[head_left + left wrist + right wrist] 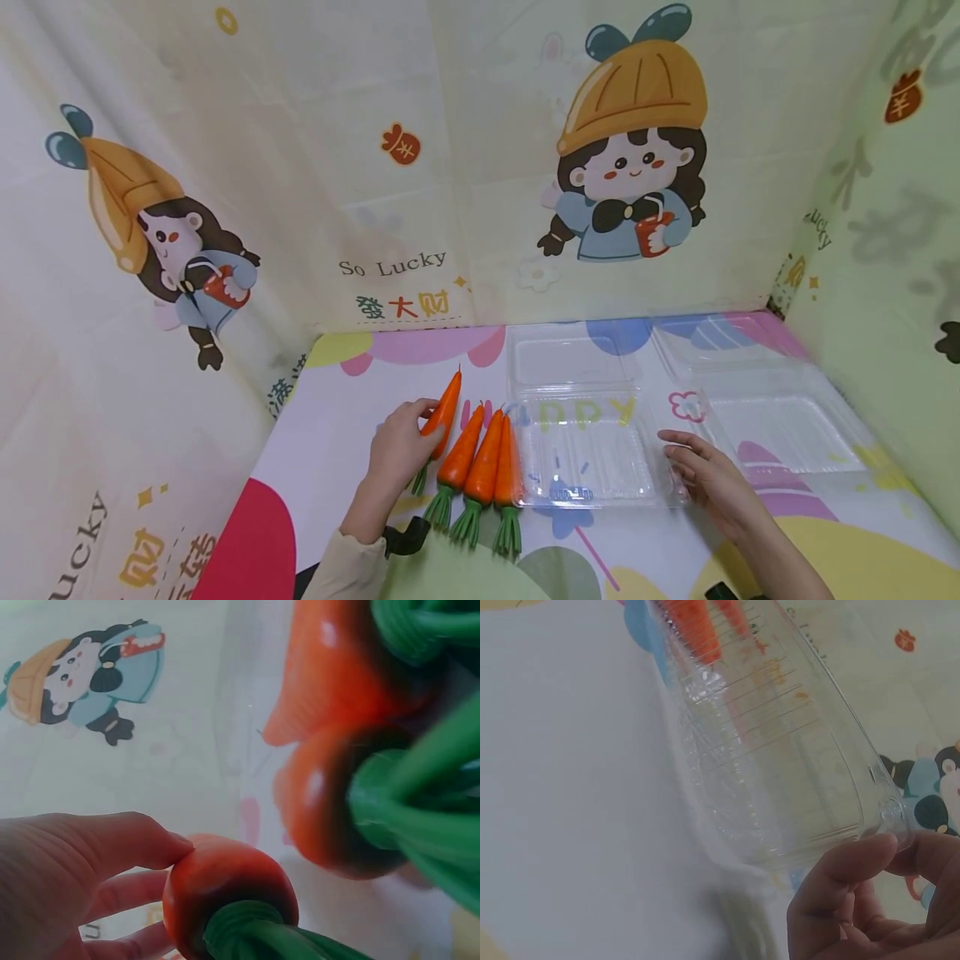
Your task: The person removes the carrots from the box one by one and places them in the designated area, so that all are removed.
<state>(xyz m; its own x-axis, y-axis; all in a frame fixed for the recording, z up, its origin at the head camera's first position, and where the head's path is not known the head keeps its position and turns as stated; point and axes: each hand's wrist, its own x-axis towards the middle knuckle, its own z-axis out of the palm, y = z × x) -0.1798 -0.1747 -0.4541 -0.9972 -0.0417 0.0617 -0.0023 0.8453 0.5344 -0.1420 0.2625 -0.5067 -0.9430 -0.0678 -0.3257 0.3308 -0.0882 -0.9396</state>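
My left hand [399,450] holds an orange carrot [447,406] with a green stem, thumb on one side and fingers on the other, its tip pointing away from me. Several more carrots [483,467] lie side by side just to the right, stems toward me. Next to them an open clear plastic box [600,471] lies with its lid [566,358] folded back behind it. At the box's right edge my right hand [712,483] pinches the rim between thumb and forefinger, as the right wrist view shows; its other fingers curl loosely.
A second clear plastic box [787,433], also open, lies at the right on the patterned tablecloth [337,408]. Printed cloth walls [495,192] stand behind and at both sides.
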